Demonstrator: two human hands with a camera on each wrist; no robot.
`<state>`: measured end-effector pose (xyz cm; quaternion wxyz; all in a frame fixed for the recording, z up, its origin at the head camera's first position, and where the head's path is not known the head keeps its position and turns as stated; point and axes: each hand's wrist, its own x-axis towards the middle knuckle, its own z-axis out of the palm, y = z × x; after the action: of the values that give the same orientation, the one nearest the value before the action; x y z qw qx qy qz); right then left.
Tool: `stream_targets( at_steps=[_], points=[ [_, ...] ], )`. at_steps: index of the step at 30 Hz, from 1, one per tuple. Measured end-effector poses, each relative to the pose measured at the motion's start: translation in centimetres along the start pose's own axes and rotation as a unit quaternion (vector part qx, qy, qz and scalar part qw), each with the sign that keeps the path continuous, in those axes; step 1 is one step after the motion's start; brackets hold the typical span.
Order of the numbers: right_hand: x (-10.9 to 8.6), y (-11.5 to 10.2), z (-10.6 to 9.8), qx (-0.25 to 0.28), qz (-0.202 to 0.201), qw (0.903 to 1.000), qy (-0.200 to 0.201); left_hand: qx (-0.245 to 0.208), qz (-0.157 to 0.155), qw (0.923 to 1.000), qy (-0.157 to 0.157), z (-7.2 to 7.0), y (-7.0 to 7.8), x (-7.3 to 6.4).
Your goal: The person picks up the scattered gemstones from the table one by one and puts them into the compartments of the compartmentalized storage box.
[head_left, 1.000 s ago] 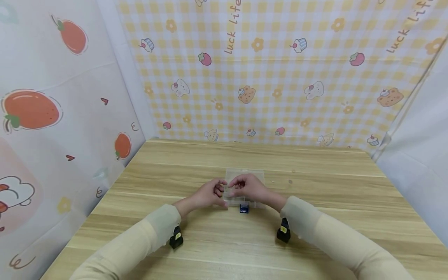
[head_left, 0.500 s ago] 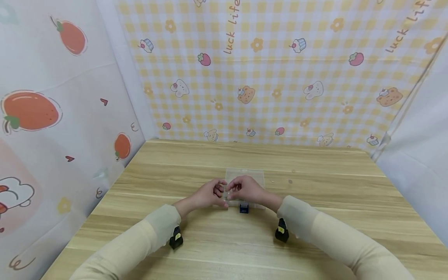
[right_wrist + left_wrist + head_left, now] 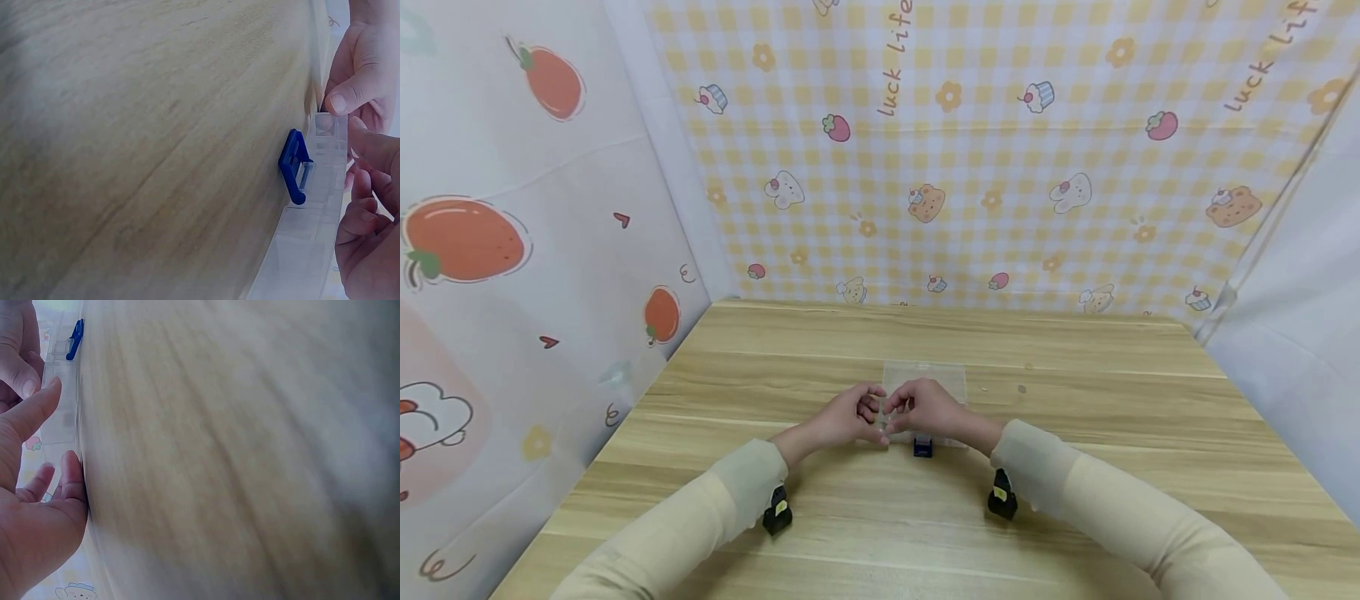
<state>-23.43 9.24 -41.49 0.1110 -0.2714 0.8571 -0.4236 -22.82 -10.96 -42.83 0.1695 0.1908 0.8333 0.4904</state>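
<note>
Bare left hand [image 3: 850, 412], clear rectangular plastic box [image 3: 312, 215], bare right hand [image 3: 931, 408] on a wood-grain table [image 3: 880, 533].
Thumb and fingers apart, the left hand is at the box's left end; a blue plastic latch [image 3: 922, 447] juts from its front; the right hand bends over the box, its pinch unclear.

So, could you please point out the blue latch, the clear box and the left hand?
Blue latch [image 3: 287, 162], right wrist view: middle of its blue edge.
Clear box [image 3: 314, 215], right wrist view: wall beside the latch.
Left hand [image 3: 847, 415], head view: middle of the hand.
</note>
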Motion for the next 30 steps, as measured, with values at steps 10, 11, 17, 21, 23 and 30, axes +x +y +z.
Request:
stream_targets(
  at_steps=[10,11,17,21,23,30],
  points=[
    [-0.1,0.0,0.0,-0.005,0.001,1.0,0.004,-0.002,-0.011,0.9999,0.002,0.0,0.0,0.2],
    [-0.1,0.0,0.0,-0.005,0.002,1.0,0.004,-0.002,-0.011,0.9999,0.002,0.0,0.0,0.2],
    [-0.2,-0.1,-0.1,0.0,0.003,1.0,0.006,0.002,-0.013,0.9999,0.002,0.0,0.0,0.2],
    [-0.4,0.0,-0.4,-0.005,0.002,0.9999,0.011,0.003,-0.016,0.9999,0.004,0.1,-0.1,0.2],
    [-0.4,0.1,-0.6,-0.009,0.004,0.9998,0.017,0.003,-0.018,0.9998,0.006,0.1,0.0,0.2],
    [-0.9,0.7,-1.6,-0.012,0.013,0.9987,0.048,0.005,-0.011,0.9999,0.01,0.2,-0.1,0.4]
  ],
)
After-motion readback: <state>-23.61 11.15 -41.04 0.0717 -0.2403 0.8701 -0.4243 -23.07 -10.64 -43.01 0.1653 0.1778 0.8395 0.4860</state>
